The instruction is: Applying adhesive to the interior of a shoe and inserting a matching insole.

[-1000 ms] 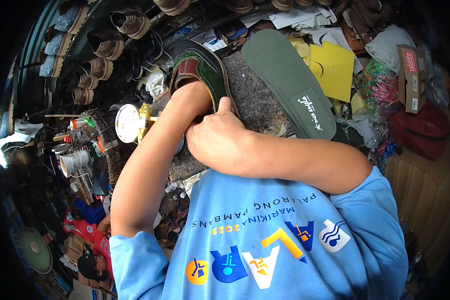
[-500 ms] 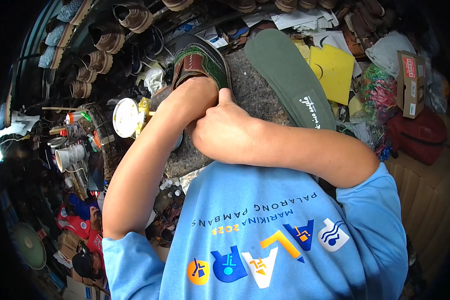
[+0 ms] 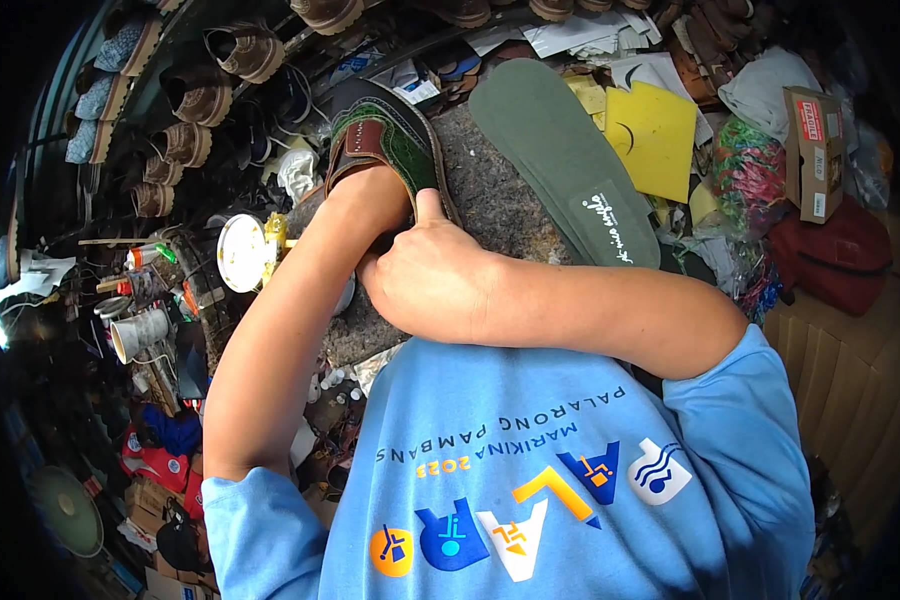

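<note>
A leather shoe [image 3: 392,125] in green, brown and black lies on its sole, toe pointing away, on a rough grey work surface [image 3: 485,180]. My left hand [image 3: 375,188] is pushed inside the shoe nearly to the wrist, so its fingers are hidden. Around the heel end my right hand [image 3: 425,275] is closed, its thumb stretched up along the shoe's right side and its other fingers curled out of sight. To the right lies a dark green insole pair [image 3: 560,150], or one thick piece, with white script on its heel part.
A round white lid-like container with yellow smears [image 3: 242,253] stands left of my left forearm. Brown shoes [image 3: 198,92] line racks at the upper left. Yellow sheets [image 3: 652,138], a cardboard box [image 3: 817,150] and a dark red bag [image 3: 832,255] lie at the right. A white cup [image 3: 138,335] sits at the left.
My left hand sits deeper in the shoe, with less of its back showing. My right hand keeps its hold at the heel. The view has shifted slightly, and a person at the lower left shows less.
</note>
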{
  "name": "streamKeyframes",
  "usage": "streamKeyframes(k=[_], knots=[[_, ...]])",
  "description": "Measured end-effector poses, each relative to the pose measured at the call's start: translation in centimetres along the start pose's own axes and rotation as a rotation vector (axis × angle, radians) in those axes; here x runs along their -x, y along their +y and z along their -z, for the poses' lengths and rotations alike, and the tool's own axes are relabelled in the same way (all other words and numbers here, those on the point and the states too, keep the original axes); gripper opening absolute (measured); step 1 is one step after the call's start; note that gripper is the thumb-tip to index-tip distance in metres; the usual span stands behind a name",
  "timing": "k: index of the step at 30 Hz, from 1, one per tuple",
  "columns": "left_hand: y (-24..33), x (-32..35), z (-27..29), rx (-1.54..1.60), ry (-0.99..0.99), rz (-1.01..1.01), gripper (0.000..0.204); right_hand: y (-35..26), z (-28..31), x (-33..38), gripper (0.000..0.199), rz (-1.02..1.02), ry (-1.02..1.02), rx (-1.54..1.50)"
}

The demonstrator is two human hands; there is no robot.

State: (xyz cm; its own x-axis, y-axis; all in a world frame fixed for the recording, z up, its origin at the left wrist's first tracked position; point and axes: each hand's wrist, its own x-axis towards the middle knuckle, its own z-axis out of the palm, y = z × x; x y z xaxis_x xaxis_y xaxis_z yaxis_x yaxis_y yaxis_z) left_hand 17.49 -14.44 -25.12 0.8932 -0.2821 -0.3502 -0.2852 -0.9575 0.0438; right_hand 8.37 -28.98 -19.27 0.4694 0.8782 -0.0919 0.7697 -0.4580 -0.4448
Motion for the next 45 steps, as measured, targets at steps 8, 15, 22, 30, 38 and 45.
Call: streamKeyframes(k=[8,15,22,30,38,45], knots=[[-0.5,-1.3,-0.7,-0.112,0.053,0.003,0.04,0.1,0.3,0.1,0.017,-0.006,-0.012,-0.042],[-0.1,-0.5,-0.9,0.032,0.08,0.022,0.045,-0.4,-0.3,0.0,0.015,0.004,-0.048,-0.009],[-0.4,-2.9,-0.4,0.007,0.051,0.013,0.044,-0.3,-0.7,-0.1,0.013,-0.028,0.086,-0.043],[-0.6,-2.8,0.3,0.009,0.035,0.008,0.042,-0.5,-1.1,0.0,0.012,-0.007,0.139,0.0],[-1.0,-3.5,0.9,0.007,0.012,0.013,0.04,-0.4,-1.4,0.4,0.007,0.0,0.234,0.027],[-0.8,-3.3,1.0,0.001,-0.014,0.013,0.039,-0.7,-1.6,0.6,0.007,-0.005,0.199,0.012]])
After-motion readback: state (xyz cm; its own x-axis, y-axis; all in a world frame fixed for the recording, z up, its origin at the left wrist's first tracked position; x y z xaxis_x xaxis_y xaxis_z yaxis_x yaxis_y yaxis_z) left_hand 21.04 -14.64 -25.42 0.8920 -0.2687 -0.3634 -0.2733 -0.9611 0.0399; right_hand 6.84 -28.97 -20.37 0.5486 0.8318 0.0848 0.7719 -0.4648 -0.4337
